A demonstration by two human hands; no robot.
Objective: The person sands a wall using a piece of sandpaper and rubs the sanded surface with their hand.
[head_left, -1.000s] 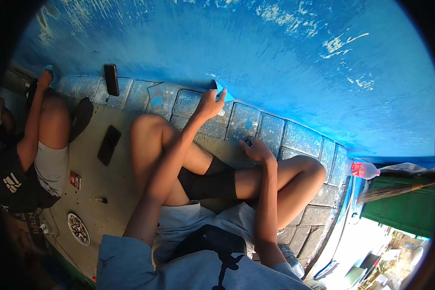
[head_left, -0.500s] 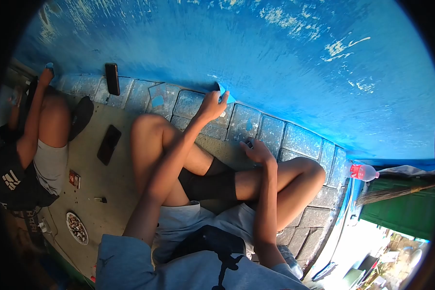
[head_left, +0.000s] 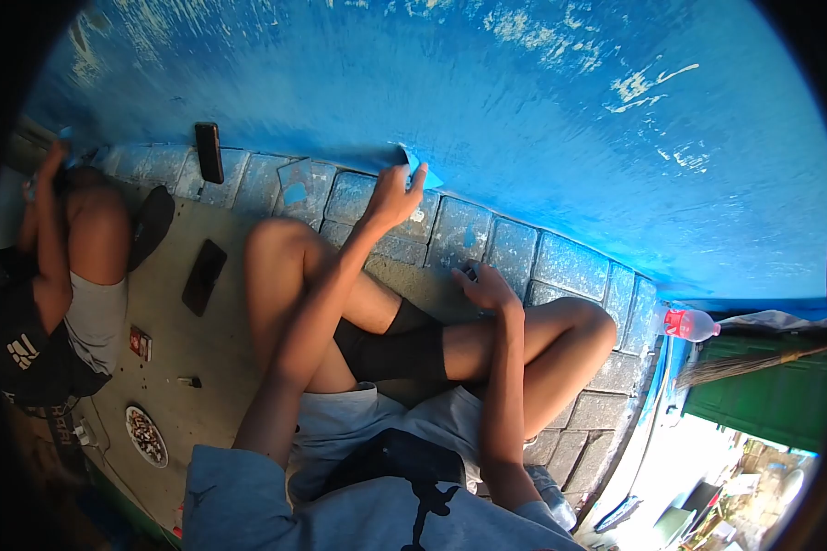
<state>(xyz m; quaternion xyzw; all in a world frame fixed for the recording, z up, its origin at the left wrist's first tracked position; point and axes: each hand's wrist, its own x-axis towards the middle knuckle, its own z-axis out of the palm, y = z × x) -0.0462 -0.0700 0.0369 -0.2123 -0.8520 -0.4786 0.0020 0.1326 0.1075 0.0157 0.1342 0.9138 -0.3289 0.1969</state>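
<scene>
My left hand (head_left: 397, 196) is pinched on a small light-blue sheet (head_left: 429, 178) with a dark edge, low against the blue wall (head_left: 413, 101). Grey paving blocks (head_left: 459, 225) run along the foot of the wall under that hand. My right hand (head_left: 489, 286) is closed near my right knee, over the blocks. A small dark thing shows at its fingertips, too small to name.
A phone (head_left: 209, 152) leans at the wall; another (head_left: 204, 277) lies on the floor near a plate of small bits (head_left: 146, 436) and a red pack (head_left: 141, 343). A co-worker (head_left: 73, 266) sits at left. At right are a bottle (head_left: 691, 325) and a broom (head_left: 740, 365).
My left hand has shifted slightly along the wall with the sheet. My right hand has hardly moved. The co-worker's hand at far left has moved left and down.
</scene>
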